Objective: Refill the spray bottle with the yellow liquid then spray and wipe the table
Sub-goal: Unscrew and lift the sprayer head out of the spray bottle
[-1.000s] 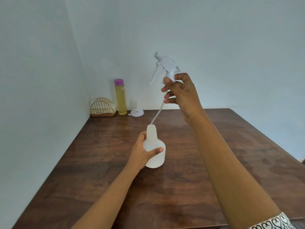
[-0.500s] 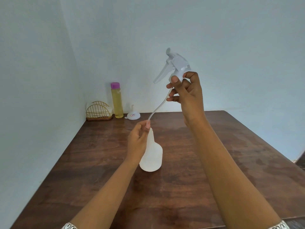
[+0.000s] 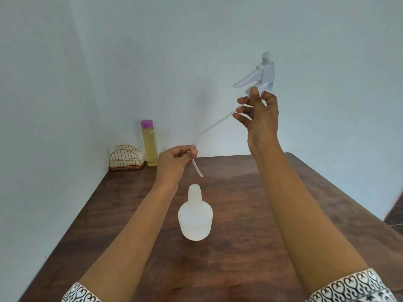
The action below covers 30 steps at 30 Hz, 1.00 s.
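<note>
Done: spray head [image 3: 261,77] off; your right hand [image 3: 260,123] holds it high, fingers [image 3: 255,94] clamped on its collar; left hand [image 3: 174,162] pinches the dip tube [image 3: 213,125], clear of the neck; spray bottle [image 3: 195,216] stands open on the tabletop [image 3: 250,225]; yellow liquid [image 3: 149,149] capped, back left; pouring, spraying, wiping remain.

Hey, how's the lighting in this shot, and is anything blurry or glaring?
Head view: soft, even light with only faint shadows; head view: a pale sheen on the table past the bottle; head view: the raised sprayer looks slightly blurred, the rest sharp.
</note>
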Tool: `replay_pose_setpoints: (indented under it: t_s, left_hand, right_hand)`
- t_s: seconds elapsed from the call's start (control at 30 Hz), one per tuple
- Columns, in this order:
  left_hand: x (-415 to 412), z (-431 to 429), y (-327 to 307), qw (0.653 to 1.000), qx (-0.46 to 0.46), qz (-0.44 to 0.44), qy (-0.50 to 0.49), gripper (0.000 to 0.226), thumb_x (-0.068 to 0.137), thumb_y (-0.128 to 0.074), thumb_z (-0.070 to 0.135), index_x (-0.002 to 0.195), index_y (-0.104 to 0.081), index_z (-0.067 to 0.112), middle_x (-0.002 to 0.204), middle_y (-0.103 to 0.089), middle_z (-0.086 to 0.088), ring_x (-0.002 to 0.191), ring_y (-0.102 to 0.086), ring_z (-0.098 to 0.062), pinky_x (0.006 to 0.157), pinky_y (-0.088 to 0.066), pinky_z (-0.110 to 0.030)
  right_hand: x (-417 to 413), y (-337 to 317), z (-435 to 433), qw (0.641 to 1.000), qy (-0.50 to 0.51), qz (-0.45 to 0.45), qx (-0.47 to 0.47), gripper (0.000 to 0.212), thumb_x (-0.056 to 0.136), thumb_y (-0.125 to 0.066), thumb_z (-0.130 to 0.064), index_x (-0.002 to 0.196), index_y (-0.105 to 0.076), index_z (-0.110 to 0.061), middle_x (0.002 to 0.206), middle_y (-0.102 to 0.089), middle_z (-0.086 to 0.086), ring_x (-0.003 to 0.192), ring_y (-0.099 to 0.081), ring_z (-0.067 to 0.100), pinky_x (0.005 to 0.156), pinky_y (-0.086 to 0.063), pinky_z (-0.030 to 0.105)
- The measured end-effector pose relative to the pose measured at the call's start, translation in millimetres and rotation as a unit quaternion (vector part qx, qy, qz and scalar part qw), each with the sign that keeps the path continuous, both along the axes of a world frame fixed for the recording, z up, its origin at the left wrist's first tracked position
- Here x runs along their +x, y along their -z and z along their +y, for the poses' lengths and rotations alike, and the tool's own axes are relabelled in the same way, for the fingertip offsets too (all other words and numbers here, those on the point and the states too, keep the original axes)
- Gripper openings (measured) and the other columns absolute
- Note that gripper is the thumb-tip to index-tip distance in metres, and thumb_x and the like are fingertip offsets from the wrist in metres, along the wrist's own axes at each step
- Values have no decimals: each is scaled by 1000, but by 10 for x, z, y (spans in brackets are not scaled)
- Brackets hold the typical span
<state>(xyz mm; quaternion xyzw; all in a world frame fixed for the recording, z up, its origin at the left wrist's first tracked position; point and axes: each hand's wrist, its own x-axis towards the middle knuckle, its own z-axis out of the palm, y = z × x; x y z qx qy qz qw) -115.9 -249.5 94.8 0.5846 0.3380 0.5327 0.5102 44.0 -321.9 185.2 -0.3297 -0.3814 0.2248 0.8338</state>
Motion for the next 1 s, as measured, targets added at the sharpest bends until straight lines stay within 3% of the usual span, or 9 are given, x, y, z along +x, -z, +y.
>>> replay_pose_setpoints:
  t_s: [0.07,0.17,0.3,0.37,0.5,0.7,0.77,0.87,1.0]
  left_hand:
    - [23,-75,-111,1000,7,-5,10,19,80,-73,12,98,-72,16,82,-73,-1,73,-69,-7,86,-56,-29]
    - [95,-297,-162,999,9,3,32,34,79,-75,14,111,-65,22,73,-71,-1,69,-69,-11,77,-57,-25]
    - [275,-719,142,994,-23,-7,103,21,78,-73,3,97,-69,12,69,-70,-3,58,-67,-16,64,-57,-29]
    - [392,-919,437,987,-71,5,142,13,78,-72,1,86,-72,11,75,-72,-6,57,-67,-16,61,-58,-25]
    - [582,-1238,1016,967,-117,84,213,11,79,-74,8,87,-74,16,76,-74,-7,66,-71,-19,67,-59,-26]
    - [777,-1423,1278,945,-24,226,233,10,81,-74,17,91,-76,18,74,-75,-1,62,-70,-15,58,-55,-22]
    - [819,-1453,1299,934,30,275,227,11,82,-74,20,92,-77,20,74,-74,7,59,-69,-11,55,-52,-16]
    - [878,-1481,1338,916,125,314,218,13,80,-74,25,93,-77,23,60,-61,26,57,-64,-3,62,-48,-9]
    - [938,-1493,1430,899,205,336,189,13,78,-74,27,91,-77,27,77,-67,16,60,-56,1,64,-37,-3]
  right_hand:
    - [110,-51,-3,1000,2,24,4,23,94,-56,-27,103,-42,-12,81,-63,7,60,-58,13,61,-54,27]
    - [323,-72,-23,998,-10,55,-31,24,94,-56,-27,106,-47,-9,78,-62,8,58,-59,14,60,-55,27]
    - [641,217,-38,982,-31,83,-165,19,94,-56,-25,92,-57,-6,72,-60,8,55,-59,12,55,-56,23]
    - [780,520,-63,966,-23,85,-244,19,94,-56,-24,85,-58,-7,69,-59,8,53,-58,11,50,-54,21]
    - [930,1190,-125,920,-25,72,-385,22,93,-58,-22,85,-58,-1,62,-58,9,40,-55,8,43,-52,20]
    - [1079,1672,-108,839,-34,-46,-541,36,87,-66,-22,105,-57,8,70,-58,11,58,-57,16,40,-52,21]
    - [1100,1725,-68,807,-34,-101,-581,26,88,-66,-19,97,-57,3,70,-56,11,57,-54,15,39,-51,22]
    - [1129,1765,-10,757,-24,-190,-625,24,84,-70,-20,78,-55,-2,67,-57,12,57,-57,17,54,-57,29]
    - [1199,1812,22,718,-8,-239,-653,32,78,-76,-20,74,-51,-1,66,-60,13,56,-60,19,63,-58,34]
